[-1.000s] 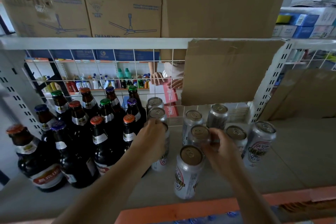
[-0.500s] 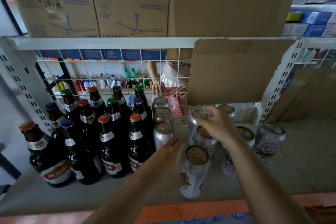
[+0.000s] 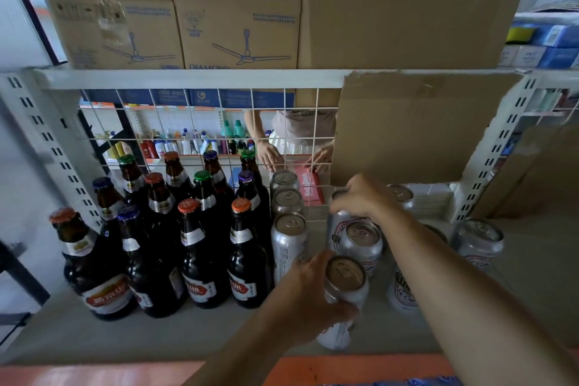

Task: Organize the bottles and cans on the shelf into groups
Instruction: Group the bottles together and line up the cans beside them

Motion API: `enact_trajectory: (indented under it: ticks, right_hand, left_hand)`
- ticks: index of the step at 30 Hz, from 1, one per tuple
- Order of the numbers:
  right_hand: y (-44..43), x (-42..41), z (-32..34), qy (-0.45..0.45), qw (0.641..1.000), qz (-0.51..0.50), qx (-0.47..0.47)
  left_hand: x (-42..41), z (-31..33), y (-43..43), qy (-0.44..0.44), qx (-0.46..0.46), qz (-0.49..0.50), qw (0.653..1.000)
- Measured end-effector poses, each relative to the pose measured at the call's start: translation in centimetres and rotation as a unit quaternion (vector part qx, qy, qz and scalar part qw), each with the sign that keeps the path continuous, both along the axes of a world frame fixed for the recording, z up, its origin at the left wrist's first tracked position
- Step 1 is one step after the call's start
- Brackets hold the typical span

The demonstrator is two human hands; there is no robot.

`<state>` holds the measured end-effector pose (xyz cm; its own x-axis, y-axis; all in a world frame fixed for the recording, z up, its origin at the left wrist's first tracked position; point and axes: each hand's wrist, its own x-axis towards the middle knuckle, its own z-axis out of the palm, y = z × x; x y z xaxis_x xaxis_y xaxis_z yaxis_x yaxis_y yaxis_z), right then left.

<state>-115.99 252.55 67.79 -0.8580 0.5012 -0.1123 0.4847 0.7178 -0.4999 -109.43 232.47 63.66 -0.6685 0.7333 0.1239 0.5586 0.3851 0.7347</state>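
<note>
Several dark beer bottles point(image 3: 200, 247) with coloured caps stand grouped on the left of the grey shelf point(image 3: 94, 335). A row of three silver cans point(image 3: 288, 241) lines up beside them. My left hand point(image 3: 308, 298) grips the front silver can point(image 3: 344, 282) near the shelf's front edge. My right hand point(image 3: 363, 197) reaches further back and grips the top of a rear can point(image 3: 341, 222). Another can point(image 3: 360, 241) stands between the two. More cans, including one at the right point(image 3: 477, 241), stand loosely apart.
A wire grid back panel point(image 3: 200, 122) closes the shelf; behind it another person's hands point(image 3: 269, 155) hold a red notebook. Cardboard boxes point(image 3: 238, 9) sit on the shelf above, and a cardboard flap point(image 3: 416, 125) hangs down at right. An orange shelf lip point(image 3: 344, 368) runs along the front.
My left hand left the can beside the bottles and came back to grip the front can. My right hand let go of a middle can and reached to a rear one.
</note>
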Motion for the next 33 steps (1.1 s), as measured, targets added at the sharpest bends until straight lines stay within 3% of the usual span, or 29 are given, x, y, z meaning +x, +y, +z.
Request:
enact_trajectory:
  ticks: [13,28,33]
  right_hand:
    - [-0.6,-3.3,0.0,0.072,0.996,0.028,-0.04]
    - [0.3,-6.8,-1.4,0.051,0.996,0.07,-0.003]
    - [0.3,-8.0,-1.6,0.054,0.996,0.058,-0.036]
  left_hand:
    - [-0.3,-0.4,0.0,-0.015,0.024,0.06,0.998]
    - [-1.8,0.0,0.0,-0.014,0.023,0.09,0.996]
    - [-1.8,0.1,-0.2,-0.023,0.024,0.088,0.996]
